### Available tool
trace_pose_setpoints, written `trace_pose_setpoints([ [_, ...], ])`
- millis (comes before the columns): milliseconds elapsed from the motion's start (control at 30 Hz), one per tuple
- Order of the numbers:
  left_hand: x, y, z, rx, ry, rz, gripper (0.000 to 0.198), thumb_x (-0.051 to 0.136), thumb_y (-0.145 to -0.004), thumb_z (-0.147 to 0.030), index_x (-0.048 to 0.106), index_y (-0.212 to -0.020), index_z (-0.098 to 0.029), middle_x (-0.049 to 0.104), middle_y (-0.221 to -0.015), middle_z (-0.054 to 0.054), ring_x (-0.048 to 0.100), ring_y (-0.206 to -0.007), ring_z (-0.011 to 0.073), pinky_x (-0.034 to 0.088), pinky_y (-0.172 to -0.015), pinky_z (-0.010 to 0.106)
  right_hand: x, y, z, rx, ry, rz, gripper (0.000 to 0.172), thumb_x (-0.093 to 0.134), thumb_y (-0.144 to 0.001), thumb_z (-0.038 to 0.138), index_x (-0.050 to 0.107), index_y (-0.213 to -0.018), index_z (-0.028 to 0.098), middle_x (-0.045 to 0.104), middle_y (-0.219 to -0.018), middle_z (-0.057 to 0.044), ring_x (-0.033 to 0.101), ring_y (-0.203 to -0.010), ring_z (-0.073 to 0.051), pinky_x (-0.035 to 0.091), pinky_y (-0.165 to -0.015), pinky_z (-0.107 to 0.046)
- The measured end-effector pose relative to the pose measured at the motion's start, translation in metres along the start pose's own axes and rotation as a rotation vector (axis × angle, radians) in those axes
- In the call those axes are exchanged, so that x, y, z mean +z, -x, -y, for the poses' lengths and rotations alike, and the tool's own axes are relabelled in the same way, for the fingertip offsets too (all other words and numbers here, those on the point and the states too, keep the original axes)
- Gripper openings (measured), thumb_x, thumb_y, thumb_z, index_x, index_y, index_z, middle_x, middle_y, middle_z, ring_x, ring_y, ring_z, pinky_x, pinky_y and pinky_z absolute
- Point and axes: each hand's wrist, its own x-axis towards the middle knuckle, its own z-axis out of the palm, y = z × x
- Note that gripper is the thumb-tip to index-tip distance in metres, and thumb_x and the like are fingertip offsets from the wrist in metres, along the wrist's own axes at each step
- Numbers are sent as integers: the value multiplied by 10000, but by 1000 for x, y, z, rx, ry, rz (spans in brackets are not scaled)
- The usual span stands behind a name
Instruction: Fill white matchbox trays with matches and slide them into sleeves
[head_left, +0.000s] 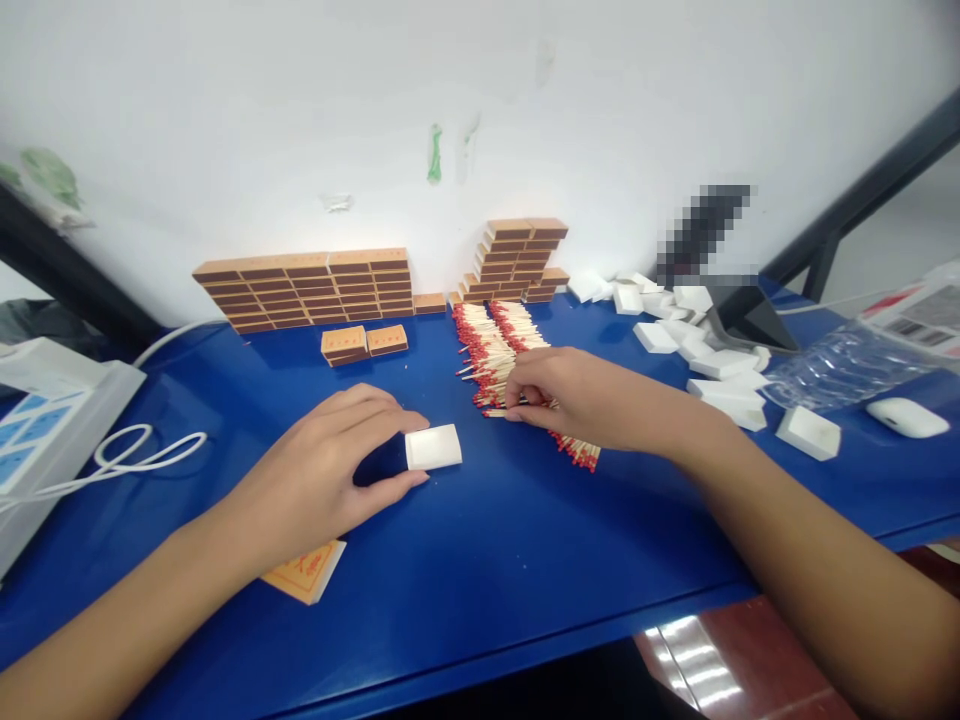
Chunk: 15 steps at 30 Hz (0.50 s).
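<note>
Near the centre of the frame, a white matchbox tray (434,448) was held on the blue table (487,580), its left end pinched lightly between the thumb and forefinger of the left hand (341,455). By its look of thin card, it was judged light, fairly stiff yet easily crushed, and best gripped by its two long sides. Just right of centre, a red-tipped matchstick (495,412), perhaps several, was pinched between the thumb and forefinger of the right hand (562,395); brittle wood was presumed, best held behind the head. Above that hand, a matchstick heap (484,350) was spread. An orange matchbox sleeve (311,575) was partly hidden by the left forearm at lower left. Matchbox stacks (315,290) were ranged against the wall (262,120), and loose white trays (727,362) were scattered at right.
</note>
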Motion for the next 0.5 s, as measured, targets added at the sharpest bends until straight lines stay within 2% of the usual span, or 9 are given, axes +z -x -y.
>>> trace_pose_setpoints([
  [133,1,0,0,-19,-21,-3,332,704,-994,-381,667,-1290,-235,744,-1181,68,666,-1167,261,571,-1008,423,2,-1,2,13,47,25,204,599,-1012,251,634,-819,199,691,-871,-59,575,-758,-196,383,-686,-321],
  [367,2,-1,-4,-34,-39,-37,397,719,-987,-377,650,-1347,-226,748,-1143,69,678,-1099,254,572,-979,418,3,2,9,-7,-23,8,200,570,-1056,284,699,-945,178,722,-987,-91,634,-873,-225,433,-769,-339],
  [500,3,-5,-10,-38,-66,-68,412,740,-974,-353,648,-1352,-218,755,-1134,64,697,-1015,238,580,-911,390,2,3,22,-52,-43,-97,183,585,-1070,295,687,-966,184,712,-1032,-82,643,-929,-220,451,-798,-334],
])
